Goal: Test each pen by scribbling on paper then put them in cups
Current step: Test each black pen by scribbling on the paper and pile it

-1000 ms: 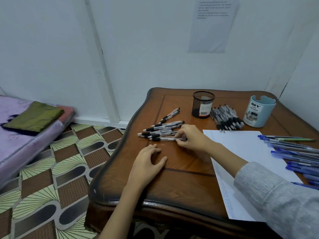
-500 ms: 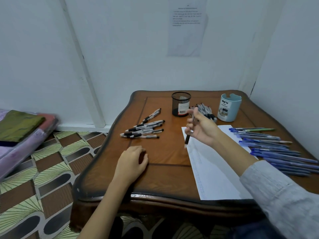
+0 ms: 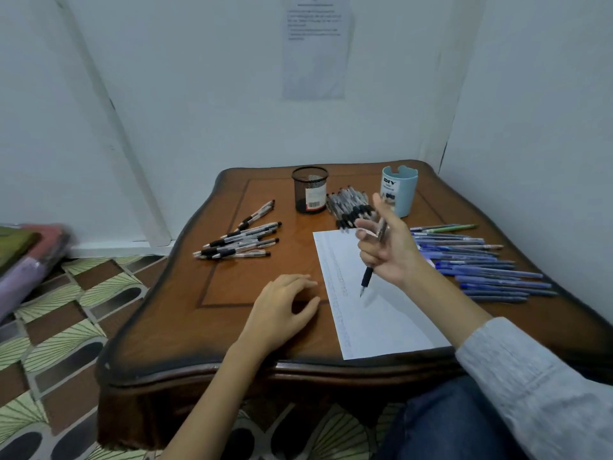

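Grey sleeve (image 3: 537,386), blue jeans (image 3: 441,423)
Light grey flecked knit on the right arm (image 3: 441,303); left forearm (image 3: 212,386), left hand (image 3: 282,313), right hand (image 3: 389,250) bare.

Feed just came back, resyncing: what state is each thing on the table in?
right hand: holds the pen above the paper
pen: tip down, contact with paper unclear
left hand: rests on the table, holds nothing
paper: flat, faint scribbles near left edge
mesh cup: upright, no pens seen inside
blue cup: upright, inside hidden
loose pens: lying on table

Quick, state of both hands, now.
Left hand: open, resting on the table, holding nothing.
Right hand: gripping a pen, tip down over the paper.
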